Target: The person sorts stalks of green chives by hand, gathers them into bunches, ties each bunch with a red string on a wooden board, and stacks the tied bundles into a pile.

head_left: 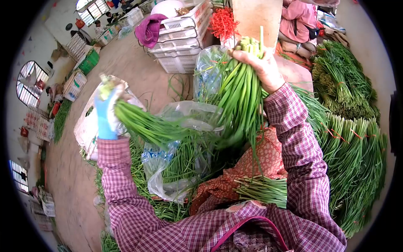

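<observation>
My left hand (108,112), in a blue and white glove, is raised at the left and closed round a bunch of garlic chives (145,124). Their pale stem ends point up and the leaves trail to the right, slightly blurred. Higher up on the right, my bare right hand (264,69) grips a second bunch of garlic chives (245,90) near its stem ends, leaves hanging down. Below and between the hands lies a clear plastic bag (178,189) with loose greens in and around it. More cut stems (264,189) rest on my lap by a red patterned cloth (262,153).
Tied bundles of chives (350,147) are stacked along the right side. White crates (178,63) with a purple cloth (150,31) stand ahead, beside a clump of red ties (223,23). A person in pink (296,21) sits at the upper right. Others work farther back left.
</observation>
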A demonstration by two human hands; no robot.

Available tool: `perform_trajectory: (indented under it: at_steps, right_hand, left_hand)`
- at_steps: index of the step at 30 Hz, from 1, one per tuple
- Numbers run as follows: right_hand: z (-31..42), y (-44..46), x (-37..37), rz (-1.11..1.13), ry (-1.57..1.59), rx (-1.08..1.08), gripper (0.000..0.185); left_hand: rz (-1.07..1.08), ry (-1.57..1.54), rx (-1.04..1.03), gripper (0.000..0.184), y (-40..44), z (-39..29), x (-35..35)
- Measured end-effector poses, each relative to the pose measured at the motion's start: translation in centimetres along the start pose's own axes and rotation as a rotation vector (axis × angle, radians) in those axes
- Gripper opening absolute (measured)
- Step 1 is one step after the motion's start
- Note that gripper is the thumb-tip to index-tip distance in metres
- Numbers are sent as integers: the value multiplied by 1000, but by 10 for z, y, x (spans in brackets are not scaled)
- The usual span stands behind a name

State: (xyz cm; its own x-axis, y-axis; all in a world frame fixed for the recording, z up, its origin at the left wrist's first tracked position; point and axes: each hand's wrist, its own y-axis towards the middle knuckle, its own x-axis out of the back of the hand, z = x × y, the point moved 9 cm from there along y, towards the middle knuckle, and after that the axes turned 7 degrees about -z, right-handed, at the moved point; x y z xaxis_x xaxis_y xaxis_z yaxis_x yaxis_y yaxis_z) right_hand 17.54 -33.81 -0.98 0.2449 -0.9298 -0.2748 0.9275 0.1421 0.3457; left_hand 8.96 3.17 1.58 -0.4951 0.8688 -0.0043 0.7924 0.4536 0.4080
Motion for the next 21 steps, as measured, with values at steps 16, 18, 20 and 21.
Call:
perform_trajectory:
  at_steps: [16,18,20,21]
  right_hand:
    - [-35,-20,-66,192,-60,-81,22]
    - [-36,-21,-67,218,-99,-60,23]
    - [-39,-22,-66,207,-106,-58,23]
    - [-40,-23,-67,215,-123,-62,23]
  left_hand:
    - [587,-9,239,34,-74,23,-170]
    - [623,46,198,32,-73,29,-169]
    - [618,51,192,31,-72,32,-167]
    - [622,70,223,30,-73,32,-165]
